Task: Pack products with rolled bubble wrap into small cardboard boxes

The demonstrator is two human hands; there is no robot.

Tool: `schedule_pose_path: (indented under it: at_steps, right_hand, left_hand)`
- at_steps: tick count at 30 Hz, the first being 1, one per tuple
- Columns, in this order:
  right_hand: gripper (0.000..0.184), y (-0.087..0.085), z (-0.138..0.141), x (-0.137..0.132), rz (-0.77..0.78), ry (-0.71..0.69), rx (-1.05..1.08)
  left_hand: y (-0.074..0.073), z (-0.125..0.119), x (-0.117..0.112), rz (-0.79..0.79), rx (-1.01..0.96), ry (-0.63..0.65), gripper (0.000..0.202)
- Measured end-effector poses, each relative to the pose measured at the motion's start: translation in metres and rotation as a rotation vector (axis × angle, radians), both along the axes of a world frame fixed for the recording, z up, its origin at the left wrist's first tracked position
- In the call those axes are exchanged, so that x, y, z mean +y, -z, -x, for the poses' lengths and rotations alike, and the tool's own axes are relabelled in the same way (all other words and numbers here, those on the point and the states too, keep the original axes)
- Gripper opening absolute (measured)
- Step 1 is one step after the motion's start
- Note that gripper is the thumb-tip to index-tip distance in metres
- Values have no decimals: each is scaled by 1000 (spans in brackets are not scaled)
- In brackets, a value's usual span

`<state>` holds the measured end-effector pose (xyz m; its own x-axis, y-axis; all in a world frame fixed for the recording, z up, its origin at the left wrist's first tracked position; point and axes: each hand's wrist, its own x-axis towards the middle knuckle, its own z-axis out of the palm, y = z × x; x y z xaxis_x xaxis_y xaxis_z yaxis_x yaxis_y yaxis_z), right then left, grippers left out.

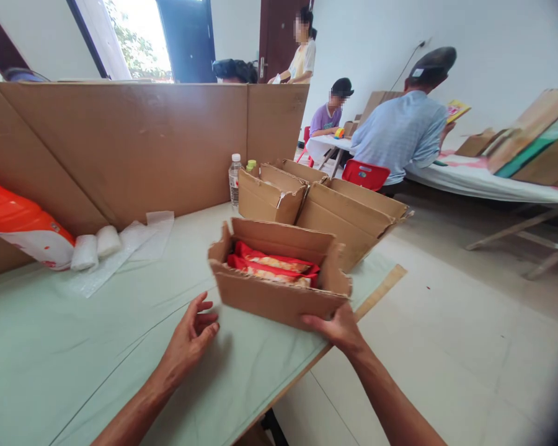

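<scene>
The right hand [341, 328] has its thumb laid along the near face of one open-topped cardboard box [279, 303] and its other fingers around the lower right corner, gripping it there. The left hand [198, 328] holds nothing; its fingers are spread and loosely curled, near the box's left end but apart from it. The box is at the right side of the green-covered table [121, 347], its upper edges ragged, and inside lie at least two red packets [274, 266]; any beneath them are hidden. Just behind it at least three more boxes [341, 214] cluster close together, and beside their left end stands one clear bottle [235, 179], upright, with a yellow-green cap [251, 165] showing next to it. Farther left are two white rolls [108, 241], some clear wrap [114, 260] spread flat and one large orange-and-white package [32, 229]. One tall cardboard screen [144, 142] rises along the back. Past it, one head wearing a dark headset [235, 69] shows above the edge; three other people [395, 130] are in view, one standing and two seated, with two red chairs [365, 175]. The nearest of them holds one yellow packet [456, 110].
</scene>
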<state>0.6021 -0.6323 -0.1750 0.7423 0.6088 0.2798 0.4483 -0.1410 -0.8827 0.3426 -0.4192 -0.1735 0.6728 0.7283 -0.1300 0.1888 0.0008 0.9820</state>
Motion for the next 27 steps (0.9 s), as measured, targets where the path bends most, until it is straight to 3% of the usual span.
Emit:
schedule_pose_path:
  at_steps: [5,8,14,18,23,25,27]
  right_hand:
    - [105,0,-25,-30,-150,437,-23]
    - [109,-6,-35,-18,-162,506,-135]
    - [108,-9,-35,10,-124,482,-164]
    - [104,9,-19,-12,1,488,-71]
    - [81,30,27,-42,140,441,-89]
    - [67,35,43,-41,209,340,-190]
    - [50,41,54,-26,245,109,-382]
  left_hand:
    - [8,-8,-13,-167,38,173,52]
    - [10,-4,-15,-254,27,210,40]
    - [9,22,-22,-302,37,231,37]
    - [12,50,-32,-319,60,263,36]
    - [7,79,-49,-287,67,273,35]
    - [-3,87,-55,-232,100,300,38]
    - [-15,94,-59,-201,109,324,44]
